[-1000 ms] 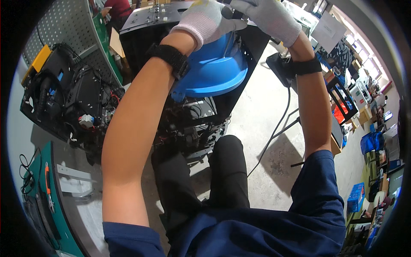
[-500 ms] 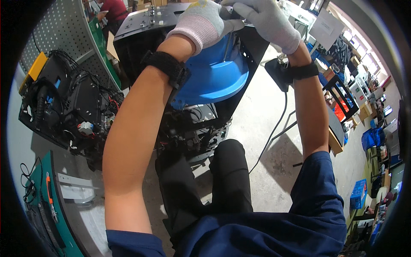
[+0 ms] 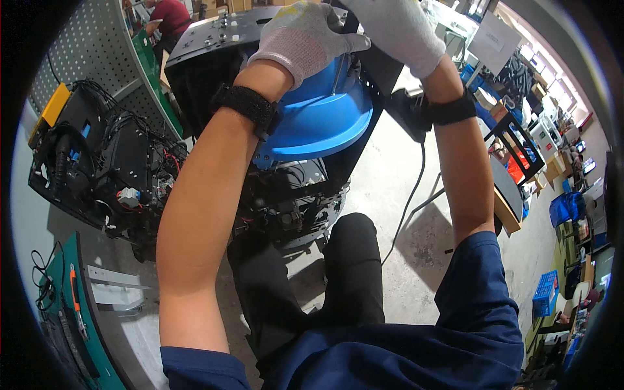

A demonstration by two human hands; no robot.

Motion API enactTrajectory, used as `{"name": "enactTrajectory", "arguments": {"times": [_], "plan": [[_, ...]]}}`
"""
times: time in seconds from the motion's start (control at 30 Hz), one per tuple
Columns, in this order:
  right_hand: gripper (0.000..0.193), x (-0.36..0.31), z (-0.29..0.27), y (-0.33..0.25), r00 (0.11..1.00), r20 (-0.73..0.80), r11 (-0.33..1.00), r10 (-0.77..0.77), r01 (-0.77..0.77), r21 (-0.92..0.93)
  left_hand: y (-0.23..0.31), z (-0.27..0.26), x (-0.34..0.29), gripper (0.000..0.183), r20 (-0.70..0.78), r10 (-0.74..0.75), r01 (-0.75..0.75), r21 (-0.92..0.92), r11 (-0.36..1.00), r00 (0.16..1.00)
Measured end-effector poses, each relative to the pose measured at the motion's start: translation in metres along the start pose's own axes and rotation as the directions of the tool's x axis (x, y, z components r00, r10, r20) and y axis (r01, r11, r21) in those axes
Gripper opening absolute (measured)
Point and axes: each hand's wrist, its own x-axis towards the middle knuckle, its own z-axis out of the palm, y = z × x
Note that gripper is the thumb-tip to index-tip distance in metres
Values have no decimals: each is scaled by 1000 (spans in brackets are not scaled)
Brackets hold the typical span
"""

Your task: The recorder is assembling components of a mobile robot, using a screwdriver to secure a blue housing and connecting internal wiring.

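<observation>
My left hand (image 3: 304, 40), in a pale knitted glove, lies over the top of a black metal housing (image 3: 195, 84). Its thumb points right and its fingers curl near the upper edge; what they hold, if anything, is hidden. To its right is my right hand (image 3: 400, 36), gloved too, with fingertips cut off by the picture's top. Below both hands a round blue plastic part (image 3: 318, 123) sits in the housing, a thin metal rod (image 3: 338, 77) standing at it. Black straps circle both wrists, and a black device hangs by the right one.
Wiring and dark mechanical parts (image 3: 292, 208) fill the space under the blue part. At left stand an opened black machine (image 3: 117, 156) and a green mat (image 3: 97, 325) with an orange-handled tool. A cable (image 3: 406, 221) runs down from the right wrist, near a chair (image 3: 510, 188).
My right hand has shifted slightly left and up, its fingers passing out of the picture. My left hand has moved a little left, and the housing appears slightly further left.
</observation>
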Motion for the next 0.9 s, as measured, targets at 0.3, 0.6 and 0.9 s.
{"name": "enactTrajectory", "arguments": {"times": [0.3,0.6,0.9], "plan": [[37,13,15,22,876,377,915,-300,376,-146,9,-3,3,36,4,-177,177,-106,979,984],[63,13,4,14,901,424,995,96,-94,-27,-25,21,-12,36,33,343,-299,572,764,939],[65,11,6,20,915,403,967,17,-118,226,-5,6,-7,41,17,99,-100,203,974,995]]}}
